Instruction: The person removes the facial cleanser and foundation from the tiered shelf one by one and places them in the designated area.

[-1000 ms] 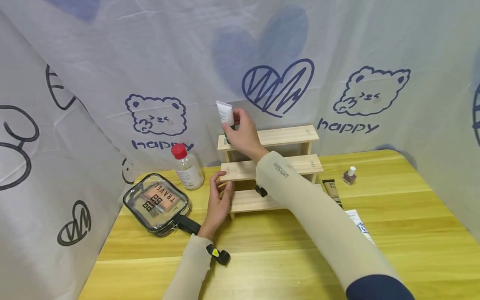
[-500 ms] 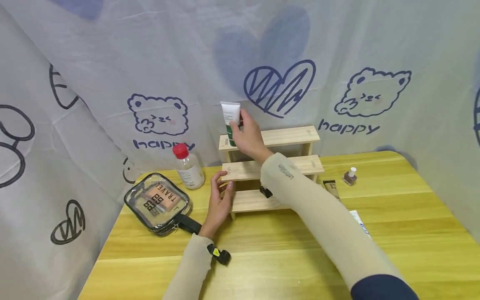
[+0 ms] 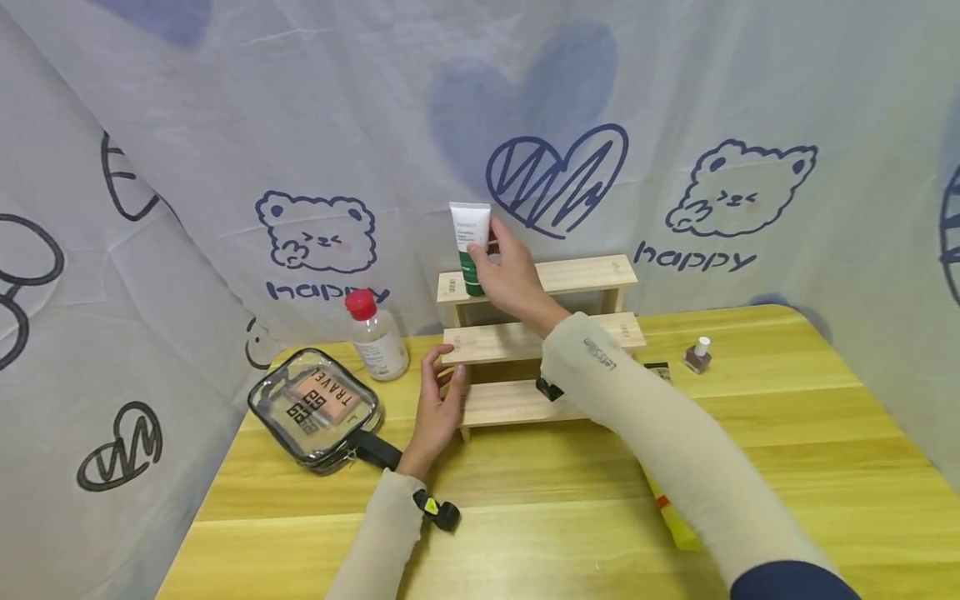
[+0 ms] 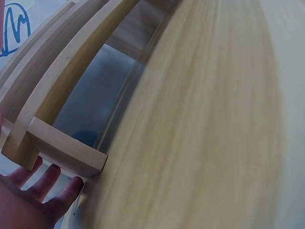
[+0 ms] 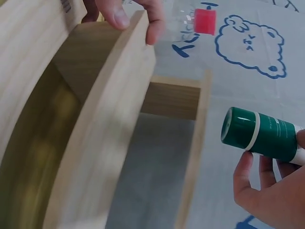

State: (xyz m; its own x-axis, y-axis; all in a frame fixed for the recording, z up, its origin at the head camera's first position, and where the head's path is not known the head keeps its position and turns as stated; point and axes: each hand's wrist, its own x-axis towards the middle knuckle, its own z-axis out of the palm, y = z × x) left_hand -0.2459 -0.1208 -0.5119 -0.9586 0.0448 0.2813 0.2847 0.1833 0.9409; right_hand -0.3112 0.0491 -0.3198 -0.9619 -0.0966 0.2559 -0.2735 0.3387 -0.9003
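A white tube with a green cap stands cap-down on the left end of the top step of a wooden three-step rack. My right hand grips the tube from the right. The right wrist view shows the green cap held in that hand, beside the rack's boards. My left hand holds the left end of the middle step, thumb on the outside. Its fingertips curl over a board's edge. The left wrist view shows the hand against the rack's leg.
A clear travel pouch lies left of the rack on the yellow wooden table. A bottle with a red cap stands behind it. A small nail polish bottle is at the right. A yellow item shows under my right forearm. Printed cloth walls surround the table.
The tube has gone from tilted to upright and shifted slightly right on the top step, with my right hand following. My left hand has stayed on the rack.
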